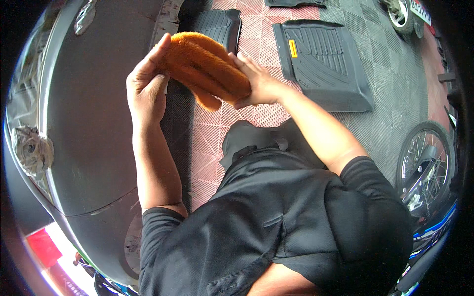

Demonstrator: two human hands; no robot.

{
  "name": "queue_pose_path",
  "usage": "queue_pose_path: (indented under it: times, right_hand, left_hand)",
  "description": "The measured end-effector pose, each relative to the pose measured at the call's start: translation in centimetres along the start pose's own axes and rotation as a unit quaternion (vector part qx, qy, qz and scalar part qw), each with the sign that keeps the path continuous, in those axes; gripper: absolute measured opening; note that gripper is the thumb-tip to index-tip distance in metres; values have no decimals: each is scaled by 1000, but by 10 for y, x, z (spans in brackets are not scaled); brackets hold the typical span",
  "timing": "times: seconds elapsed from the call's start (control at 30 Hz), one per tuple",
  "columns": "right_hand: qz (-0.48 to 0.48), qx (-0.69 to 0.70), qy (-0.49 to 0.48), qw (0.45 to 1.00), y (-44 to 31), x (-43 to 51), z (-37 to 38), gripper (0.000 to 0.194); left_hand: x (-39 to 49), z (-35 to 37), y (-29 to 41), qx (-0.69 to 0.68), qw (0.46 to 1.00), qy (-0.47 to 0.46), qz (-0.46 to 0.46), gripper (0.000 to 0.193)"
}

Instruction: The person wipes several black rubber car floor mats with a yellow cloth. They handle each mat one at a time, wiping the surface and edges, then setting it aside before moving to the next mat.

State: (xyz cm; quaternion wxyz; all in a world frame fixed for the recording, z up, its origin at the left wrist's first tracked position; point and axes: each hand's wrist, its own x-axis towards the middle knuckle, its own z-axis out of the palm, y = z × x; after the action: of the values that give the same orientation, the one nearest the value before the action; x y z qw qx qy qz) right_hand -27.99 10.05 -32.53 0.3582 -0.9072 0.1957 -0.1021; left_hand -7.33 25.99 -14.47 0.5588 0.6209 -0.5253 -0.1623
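Note:
An orange plush cloth (207, 68), folded into a thick pad, is held up between both hands. My left hand (148, 74) grips its left end, thumb and fingers pinching the edge. At its right end, my right hand (255, 81) is closed around the fold, with part of the palm and fingers hidden by the cloth. Close beside my left arm is the dark side panel of a car (96, 111), with a chrome door handle (85, 17) near the top left.
Black ribbed car floor mats (326, 66) (218, 27) lie on red and grey floor tiles (259, 40). A spoked motorcycle wheel (426, 162) stands at the right, another vehicle wheel (400, 16) at the upper right. Crumpled plastic (31, 150) covers something on the car's left edge.

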Motion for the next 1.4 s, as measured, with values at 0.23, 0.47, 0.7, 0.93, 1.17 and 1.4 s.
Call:
queue_pose_path:
  times: [0.23,0.47,0.7,0.93,1.17,1.4]
  right_hand:
    - [12,104,-96,990,-9,-23,13,46]
    - [-51,74,-155,984,-36,-45,7,51]
    - [-34,670,76,737,-55,-33,-6,41]
    - [32,769,167,616,-39,-10,-20,40]
    - [5,562,140,815,-45,-31,47,49]
    - [24,637,93,765,-28,-16,31,91]
  left_hand:
    - [-18,-71,34,77,980,180,37,45]
    - [-115,28,-76,225,947,-230,8,120]
    - [-160,164,-84,-306,912,-63,-266,104]
    - [-103,125,-71,-212,897,-154,-356,68]
    - [-92,85,-94,-606,777,32,-170,66]
    - [-100,72,-114,-573,797,43,-185,54]
